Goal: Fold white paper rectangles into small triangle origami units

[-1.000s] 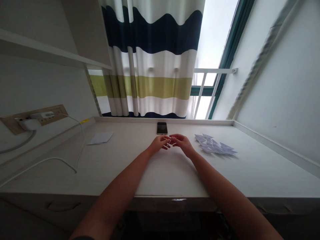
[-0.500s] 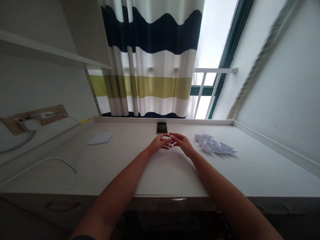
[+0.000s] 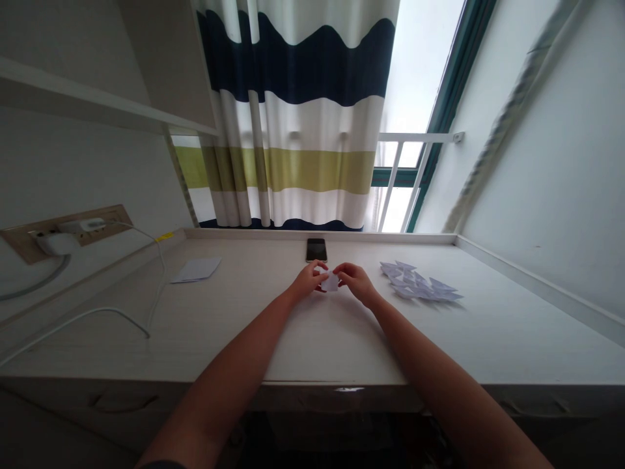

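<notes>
Folded white paper [image 3: 331, 282] showed on my feed pinched between the left hand [image 3: 307, 280] and right hand [image 3: 357, 283], fingertips [image 3: 324, 273] closed on it over the desk [image 3: 332, 345], just below a phone [image 3: 316, 250], with folded paper pieces [image 3: 415, 283] off to the right.

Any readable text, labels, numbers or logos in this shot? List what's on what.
No legible text anywhere in view.
Paper piece between left hand and right hand: no marks visible.
Paper pieces in the pile: no marks visible.
Smartphone: dark face, nothing readable.
Sheet of paper: no marks visible.
Yellow tag on the white cable: too small to tell if it has text.
White plug: too small and blurred to read.
</notes>
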Tool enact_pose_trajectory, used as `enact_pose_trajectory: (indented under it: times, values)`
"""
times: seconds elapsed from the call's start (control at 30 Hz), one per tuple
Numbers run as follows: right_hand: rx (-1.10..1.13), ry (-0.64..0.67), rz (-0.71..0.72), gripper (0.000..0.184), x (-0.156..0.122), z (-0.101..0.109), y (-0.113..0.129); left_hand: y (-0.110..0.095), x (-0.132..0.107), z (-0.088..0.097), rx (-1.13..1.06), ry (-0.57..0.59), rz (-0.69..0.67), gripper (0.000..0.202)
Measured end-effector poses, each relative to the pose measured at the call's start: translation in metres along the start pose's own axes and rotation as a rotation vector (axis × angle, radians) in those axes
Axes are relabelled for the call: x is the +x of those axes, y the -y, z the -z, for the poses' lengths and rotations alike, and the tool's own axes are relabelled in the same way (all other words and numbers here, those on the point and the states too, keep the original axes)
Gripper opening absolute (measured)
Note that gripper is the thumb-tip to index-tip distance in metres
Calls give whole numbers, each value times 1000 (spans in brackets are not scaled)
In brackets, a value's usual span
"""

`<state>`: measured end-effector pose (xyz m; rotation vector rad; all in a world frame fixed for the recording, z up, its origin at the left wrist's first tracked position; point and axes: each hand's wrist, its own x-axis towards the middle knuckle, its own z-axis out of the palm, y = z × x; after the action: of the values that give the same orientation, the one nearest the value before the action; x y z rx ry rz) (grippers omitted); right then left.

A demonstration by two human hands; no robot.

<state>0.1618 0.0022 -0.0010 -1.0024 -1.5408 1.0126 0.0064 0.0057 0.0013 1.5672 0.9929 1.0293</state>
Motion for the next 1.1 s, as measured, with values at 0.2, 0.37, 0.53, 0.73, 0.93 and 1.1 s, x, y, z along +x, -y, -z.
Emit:
enact_pose_trajectory:
  times: [0.2, 0.37, 0.53, 0.73, 0.93, 1.1]
  values:
    - [-201, -89, 113, 19, 2, 1, -6, 4, 3, 4, 198, -122, -133, 20]
    - [-71, -88, 8, 26, 3, 2, -8, 4, 5, 3, 147, -138, -110, 20]
    - [-82, -39, 23, 24, 2, 2, -5, 4, 6, 1, 54, -131, -42, 16]
    - [-215, -104, 105, 17, 0, 0, -2, 0, 4, 1, -14, -158, -18, 13]
    - [-382, -121, 273, 8, -7, -4, 7, -4, 3, 0, -178, -175, 81, 14]
    - [-549, -45, 411, 15, -12, -4, 12, -2, 4, 2, -294, -203, 116, 17]
